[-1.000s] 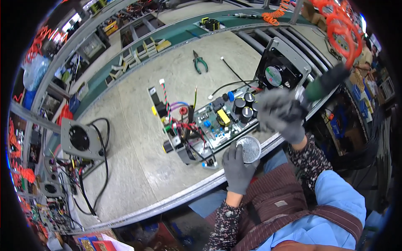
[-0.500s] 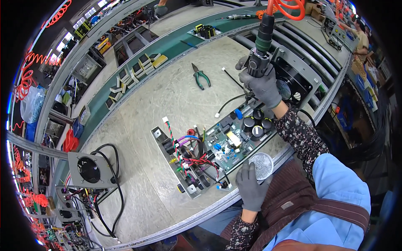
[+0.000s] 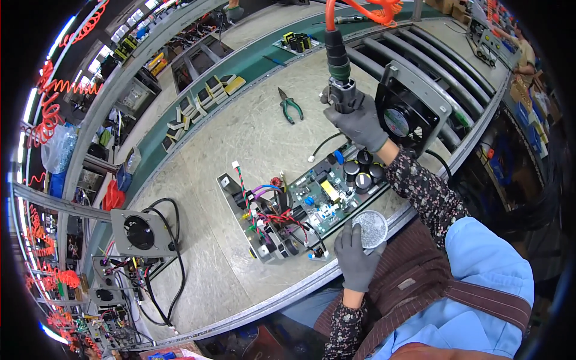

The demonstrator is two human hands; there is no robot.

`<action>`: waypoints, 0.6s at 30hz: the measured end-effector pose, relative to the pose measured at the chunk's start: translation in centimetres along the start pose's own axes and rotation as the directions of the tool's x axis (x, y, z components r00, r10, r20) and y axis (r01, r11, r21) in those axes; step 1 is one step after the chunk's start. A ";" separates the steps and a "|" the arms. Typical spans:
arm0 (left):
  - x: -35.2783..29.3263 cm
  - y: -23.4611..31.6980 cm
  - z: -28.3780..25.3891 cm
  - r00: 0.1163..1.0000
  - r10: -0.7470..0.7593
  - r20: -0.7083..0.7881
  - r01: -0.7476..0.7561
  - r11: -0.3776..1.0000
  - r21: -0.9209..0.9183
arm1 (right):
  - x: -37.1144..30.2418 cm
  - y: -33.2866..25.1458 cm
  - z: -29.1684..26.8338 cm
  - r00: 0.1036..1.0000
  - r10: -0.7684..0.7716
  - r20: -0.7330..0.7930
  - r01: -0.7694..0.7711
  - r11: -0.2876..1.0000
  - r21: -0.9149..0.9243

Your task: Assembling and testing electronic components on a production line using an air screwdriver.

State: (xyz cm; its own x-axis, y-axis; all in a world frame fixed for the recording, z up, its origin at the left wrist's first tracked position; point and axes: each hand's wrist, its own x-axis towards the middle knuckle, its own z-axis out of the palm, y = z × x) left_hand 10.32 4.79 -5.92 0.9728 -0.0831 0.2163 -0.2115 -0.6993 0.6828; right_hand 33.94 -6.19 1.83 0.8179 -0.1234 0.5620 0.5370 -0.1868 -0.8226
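Observation:
My right hand (image 3: 360, 122), in a grey glove, is wrapped round a power screwdriver (image 3: 339, 66) with a dark, green-banded body, held above the bench. My left hand (image 3: 355, 258), gloved too, lies at the bench's front edge with its fingers on the rim of a round clear dish (image 3: 373, 229) full of small silvery bits. Just beyond the dish sits a green circuit board (image 3: 324, 198) with black capacitors and coloured wires, joined to a metal end panel (image 3: 231, 189). A grey panel with a black fan (image 3: 399, 120) stands upright right of my right hand.
Green-handled pliers (image 3: 290, 108) lie on the bench (image 3: 204, 228). At left stands another fan unit (image 3: 141, 234) with black cables. Metal rollers (image 3: 432, 60) run behind the fan panel. A green conveyor (image 3: 252, 65) carries yellow-and-black parts (image 3: 210, 90). An orange hose (image 3: 360, 15) hangs overhead.
My right hand has moved left with the power screwdriver, away from the fan panel, exposing more of the fan. My left hand stays at the dish. The whole view has shifted slightly.

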 end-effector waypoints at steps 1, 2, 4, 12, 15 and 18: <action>0.2 0.0 -0.1 1.000 -0.003 -0.023 0.003 1.000 0.008 | 0.2 -0.1 0.2 0.998 -0.065 -0.019 0.065 0.997 -0.033; 0.0 -0.2 0.2 0.999 0.008 -0.048 -0.008 1.000 0.010 | 0.1 -0.3 0.2 0.997 -0.075 -0.024 0.074 0.997 -0.021; 0.1 -0.5 0.5 0.997 0.035 -0.063 -0.034 0.999 0.017 | -0.1 -1.1 -0.4 0.997 0.074 -0.036 -0.074 0.997 0.004; 0.3 0.4 0.2 0.998 0.019 -0.062 -0.017 0.999 0.028 | 0.7 0.2 -1.1 0.995 -0.057 -0.086 0.057 0.998 0.001; 0.3 0.2 0.4 0.997 0.037 -0.075 -0.034 0.998 0.043 | 0.5 0.1 -1.1 0.998 0.025 -0.063 -0.015 0.989 0.148; 0.0 0.0 0.2 0.995 0.046 -0.090 -0.043 0.998 0.038 | 0.3 -0.8 -1.0 0.994 0.107 0.014 -0.107 0.991 0.081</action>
State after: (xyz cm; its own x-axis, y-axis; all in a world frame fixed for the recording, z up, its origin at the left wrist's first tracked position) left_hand 10.32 4.64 -6.11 0.9496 -0.0512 0.3091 -0.2492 -0.7214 0.6462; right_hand 33.61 -7.02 2.74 0.8732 -0.1292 0.4699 0.4611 -0.0930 -0.8825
